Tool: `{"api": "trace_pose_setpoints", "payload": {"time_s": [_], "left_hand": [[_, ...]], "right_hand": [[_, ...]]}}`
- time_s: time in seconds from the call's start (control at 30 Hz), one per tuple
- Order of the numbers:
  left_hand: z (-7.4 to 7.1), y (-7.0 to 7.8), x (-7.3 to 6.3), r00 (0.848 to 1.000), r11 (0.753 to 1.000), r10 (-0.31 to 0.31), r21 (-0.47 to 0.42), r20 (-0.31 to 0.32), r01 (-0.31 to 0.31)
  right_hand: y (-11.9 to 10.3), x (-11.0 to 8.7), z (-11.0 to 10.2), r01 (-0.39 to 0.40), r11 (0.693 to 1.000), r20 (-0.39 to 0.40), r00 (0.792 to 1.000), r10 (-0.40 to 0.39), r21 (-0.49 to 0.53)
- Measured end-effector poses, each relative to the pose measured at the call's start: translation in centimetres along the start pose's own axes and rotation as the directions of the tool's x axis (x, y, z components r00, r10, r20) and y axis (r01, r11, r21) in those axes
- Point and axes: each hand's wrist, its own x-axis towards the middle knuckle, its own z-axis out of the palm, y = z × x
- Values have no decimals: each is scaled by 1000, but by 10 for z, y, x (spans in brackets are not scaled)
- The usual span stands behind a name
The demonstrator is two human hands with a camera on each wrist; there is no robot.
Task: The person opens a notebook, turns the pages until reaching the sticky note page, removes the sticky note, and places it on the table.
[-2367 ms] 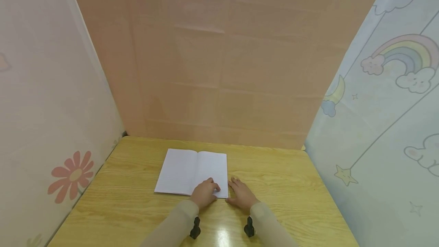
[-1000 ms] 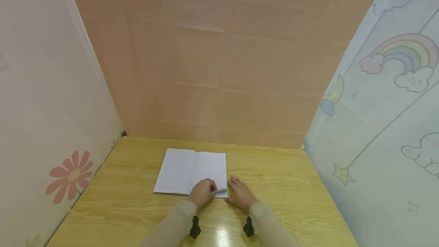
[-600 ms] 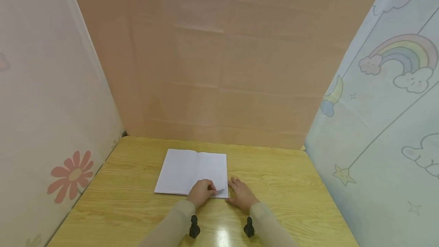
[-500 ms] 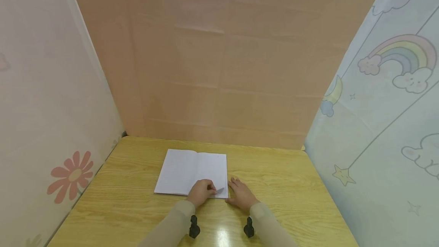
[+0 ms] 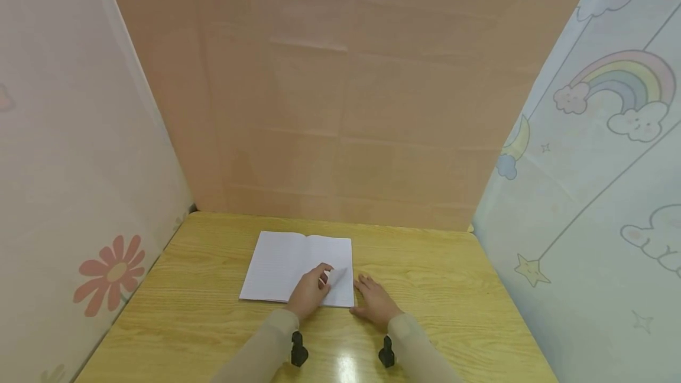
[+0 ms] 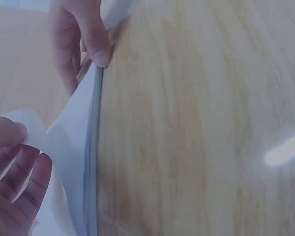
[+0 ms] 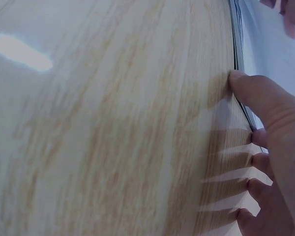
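Note:
An open notebook [image 5: 275, 265] with white lined pages lies on the table. Over its right half, my left hand [image 5: 310, 291] pinches the near corner of a page [image 5: 336, 277] between thumb and fingers, and the page curls up and leftward. The left wrist view shows the thumb on the lifted paper [image 6: 32, 130] with the fingers behind it. My right hand [image 5: 375, 302] rests beside the notebook's lower right corner. In the right wrist view its thumb [image 7: 258, 93] touches the notebook's edge, with the other fingers spread along the side.
The wooden table [image 5: 436, 276] extends on both sides of the notebook. A plain tan sheet [image 5: 340, 105] hangs behind it. Printed wall coverings stand at left, with a flower [image 5: 116, 272], and at right, with a rainbow [image 5: 628, 78]. Both wrists carry black camera mounts [image 5: 298, 349].
Earlier my left hand lay on the right page, then pinched its lower corner. Since then it has raised that corner and moved it up and left. My right hand has stayed in place.

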Motion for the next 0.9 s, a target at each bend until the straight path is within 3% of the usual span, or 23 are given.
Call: {"api": "trace_pose_setpoints", "payload": {"time_s": [0.27,0.57,0.9], "left_hand": [[-11,-1,1,997,998,30,-45,-76,-34],[-33,-5,-5,987,995,-7,-101,-159,-9],[-69,-12,-13,942,981,-100,-188,-320,40]], "right_hand": [[-3,-1,-3,-12,1000,3,1000,12,2],[-4,-3,-3,-9,1000,19,1000,8,13],[-4,0,-2,-7,1000,25,1000,6,12]]}}
